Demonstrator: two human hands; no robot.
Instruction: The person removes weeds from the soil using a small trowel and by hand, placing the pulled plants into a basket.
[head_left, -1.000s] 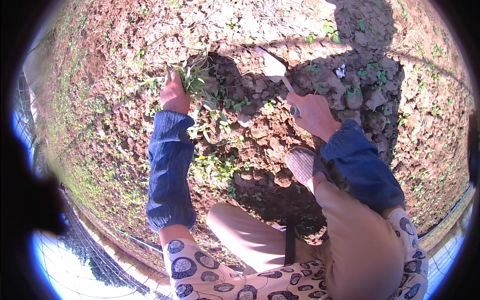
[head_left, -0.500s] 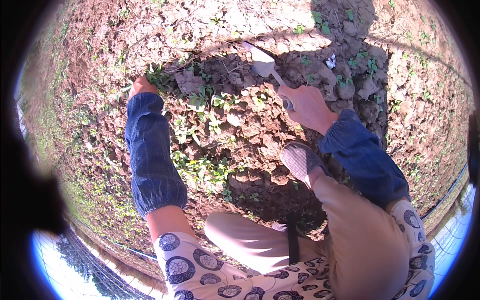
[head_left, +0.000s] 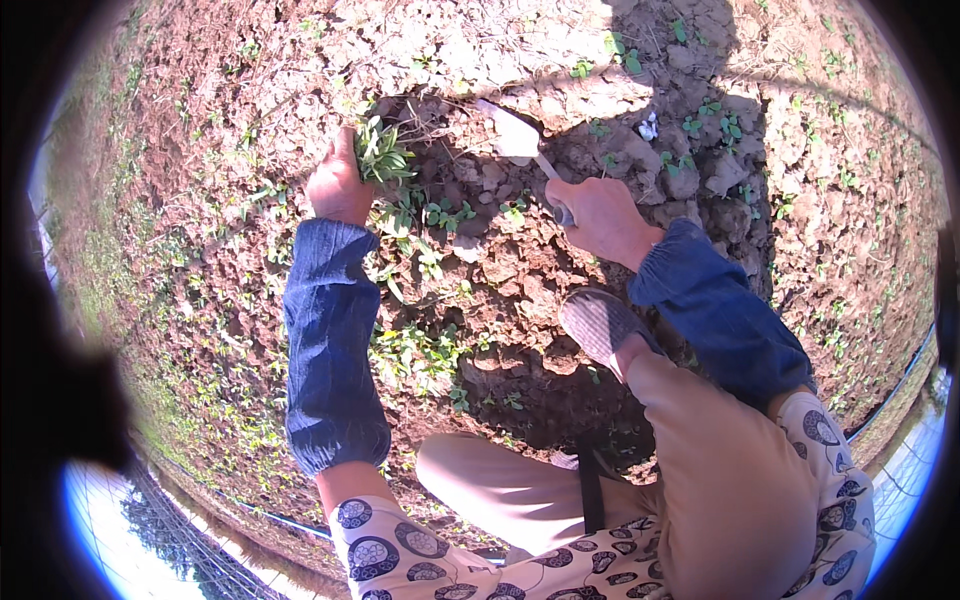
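My left hand (head_left: 340,183) is closed around a bunch of green weeds (head_left: 381,155), whose leaves stick out on the right side of the fist. Part of the stems is hidden inside the fingers. In my right hand (head_left: 605,220) is the handle of a garden trowel (head_left: 514,137), its pale metal blade pointing away to the far left over the cloddy soil. Between the two hands grow more small green plants (head_left: 447,213), rooted in broken brown earth.
Leafy plants (head_left: 415,357) grow closer to me, left of my shoe (head_left: 602,325). A white scrap (head_left: 648,127) lies among clods beyond my right hand. Seedlings (head_left: 728,130) dot the shaded soil. A blue line (head_left: 900,385) runs along the plot's right edge.
My left hand has moved right and slightly nearer, and the bunch of weeds now shows clearly in it. The trowel and my right hand have shifted a little to the left.
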